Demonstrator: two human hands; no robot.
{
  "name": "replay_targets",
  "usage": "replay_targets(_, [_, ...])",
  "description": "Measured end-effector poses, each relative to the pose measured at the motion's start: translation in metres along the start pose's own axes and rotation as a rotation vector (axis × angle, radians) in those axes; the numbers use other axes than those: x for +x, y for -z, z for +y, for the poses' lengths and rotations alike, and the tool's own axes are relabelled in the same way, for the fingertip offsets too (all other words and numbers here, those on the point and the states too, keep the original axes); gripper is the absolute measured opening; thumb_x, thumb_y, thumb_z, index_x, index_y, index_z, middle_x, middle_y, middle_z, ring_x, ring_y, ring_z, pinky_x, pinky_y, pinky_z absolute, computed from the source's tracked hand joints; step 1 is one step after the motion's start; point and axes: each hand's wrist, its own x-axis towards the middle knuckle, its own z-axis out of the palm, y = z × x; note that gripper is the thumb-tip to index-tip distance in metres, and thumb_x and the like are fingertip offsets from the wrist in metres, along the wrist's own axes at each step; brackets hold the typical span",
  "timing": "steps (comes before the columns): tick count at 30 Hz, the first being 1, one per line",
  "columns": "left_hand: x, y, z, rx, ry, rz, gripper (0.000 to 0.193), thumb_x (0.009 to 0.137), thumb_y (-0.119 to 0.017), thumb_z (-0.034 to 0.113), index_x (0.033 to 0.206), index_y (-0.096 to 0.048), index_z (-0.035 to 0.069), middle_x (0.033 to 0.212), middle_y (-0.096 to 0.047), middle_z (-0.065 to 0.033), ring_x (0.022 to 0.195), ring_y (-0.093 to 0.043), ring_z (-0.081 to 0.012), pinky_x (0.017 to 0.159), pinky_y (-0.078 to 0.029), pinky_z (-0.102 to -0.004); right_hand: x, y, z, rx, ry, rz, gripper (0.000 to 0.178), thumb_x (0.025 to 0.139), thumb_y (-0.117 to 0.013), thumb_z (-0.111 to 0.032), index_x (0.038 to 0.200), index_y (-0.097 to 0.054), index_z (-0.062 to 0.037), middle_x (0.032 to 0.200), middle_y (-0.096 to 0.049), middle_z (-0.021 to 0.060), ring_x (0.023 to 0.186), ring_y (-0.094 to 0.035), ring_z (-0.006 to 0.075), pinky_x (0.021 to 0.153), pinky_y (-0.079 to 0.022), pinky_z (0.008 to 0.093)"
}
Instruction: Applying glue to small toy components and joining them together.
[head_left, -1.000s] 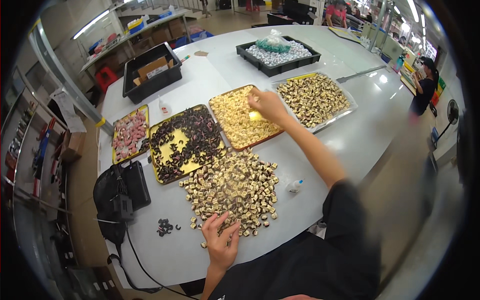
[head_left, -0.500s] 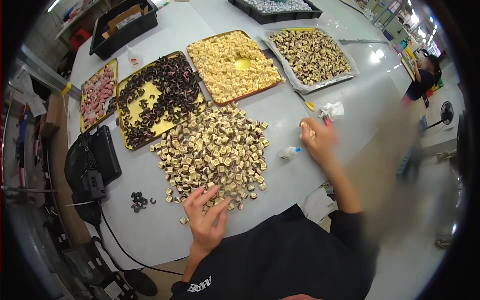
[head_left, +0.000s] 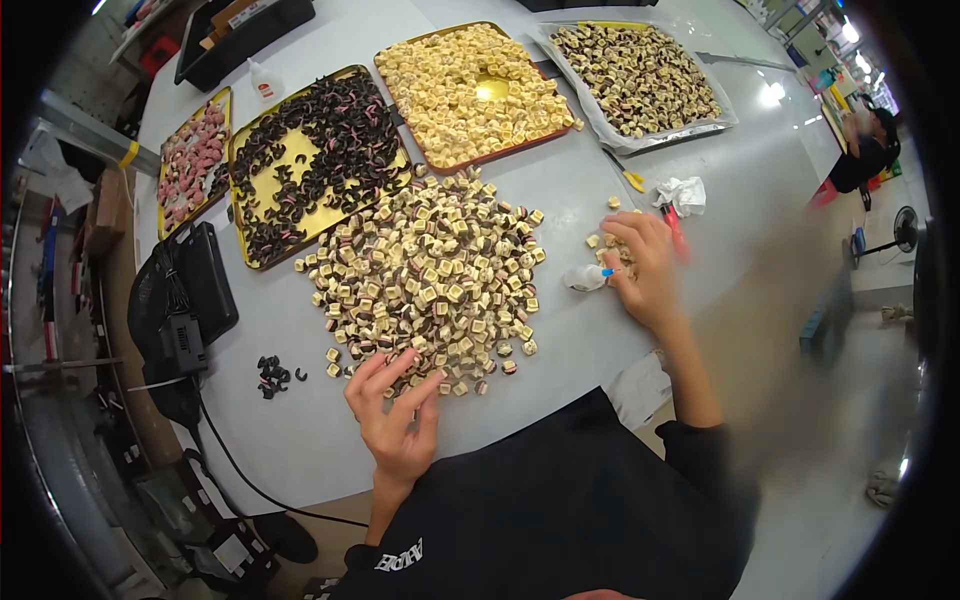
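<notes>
Pale pieces (head_left: 592,241) are overhung by the right hand (head_left: 648,262), grip unclear; the left hand (head_left: 395,425), fingers parted, is held near the pile (head_left: 430,275).

Matt cubes (head_left: 430,294), glossy tabletop (head_left: 300,430), cloth shirt (head_left: 560,500)
</notes>
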Motion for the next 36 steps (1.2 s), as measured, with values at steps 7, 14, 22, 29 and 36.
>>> replay_targets(7, [-0.002, 0.000, 0.001, -0.023, 0.004, 0.018, 0.025, 0.065, -0.065, -0.001, 0.087, -0.067, 0.009, 0.106, -0.057, -0.0082, 0.104, -0.045, -0.0293, 0.086, -0.037, -0.0356, 0.031, 0.000, 0.026, 0.335, -0.156, 0.114, 0.022, 0.076, -0.057, -0.008, 0.097, -0.059, -0.0039, 0.101, -0.056, 0.0104, 0.095, -0.052, 0.0270, 0.086, -0.037, 0.0366])
replay_targets(14, [-0.009, 0.010, 0.003, -0.045, 0.009, 0.054, 0.019, 0.069, -0.062, 0.001, 0.086, -0.067, 0.008, 0.107, -0.056, -0.0095, 0.106, -0.044, -0.0304, 0.089, -0.035, -0.0383, 0.110, -0.043, 0.055, -0.143, 0.155, 0.136, 0.018, 0.075, -0.061, -0.010, 0.091, -0.060, -0.0038, 0.106, -0.053, 0.0087, 0.104, -0.046, 0.0285, 0.088, -0.035, 0.0387])
replay_targets(22, [-0.028, 0.036, -0.004, 0.062, 0.076, 0.199, 0.023, 0.065, -0.064, -0.003, 0.085, -0.067, 0.008, 0.104, -0.058, -0.0081, 0.100, -0.048, -0.0286, 0.085, -0.039, -0.0354, 0.120, -0.045, 0.046, -0.195, 0.232, 0.136, 0.012, 0.073, -0.063, -0.010, 0.082, -0.059, -0.0030, 0.103, -0.053, 0.0099, 0.100, -0.047, 0.0284, 0.084, -0.036, 0.0382])
replay_targets(29, [-0.049, 0.081, -0.048, 0.301, 0.323, 0.384, 0.020, 0.072, -0.060, -0.001, 0.090, -0.064, 0.006, 0.105, -0.056, -0.0095, 0.099, -0.048, -0.0261, 0.085, -0.039, -0.0348, 0.056, 0.013, -0.030, 0.449, -0.175, 0.154, 0.015, 0.081, -0.058, -0.001, 0.096, -0.056, 0.0008, 0.091, -0.054, 0.0048, 0.084, -0.054, 0.0113, 0.071, -0.047, 0.0244])
replay_targets(36, [-0.049, 0.097, -0.076, 0.370, 0.501, 0.402, 0.020, 0.071, -0.062, -0.001, 0.089, -0.065, 0.007, 0.101, -0.056, -0.0050, 0.091, -0.049, -0.0220, 0.077, -0.042, -0.0307, -0.059, 0.030, -0.066, 0.272, 0.073, 0.126, 0.029, 0.071, -0.059, 0.010, 0.099, -0.054, 0.0039, 0.098, -0.054, 0.0161, 0.082, -0.056, 0.0236, 0.074, -0.048, 0.0314])
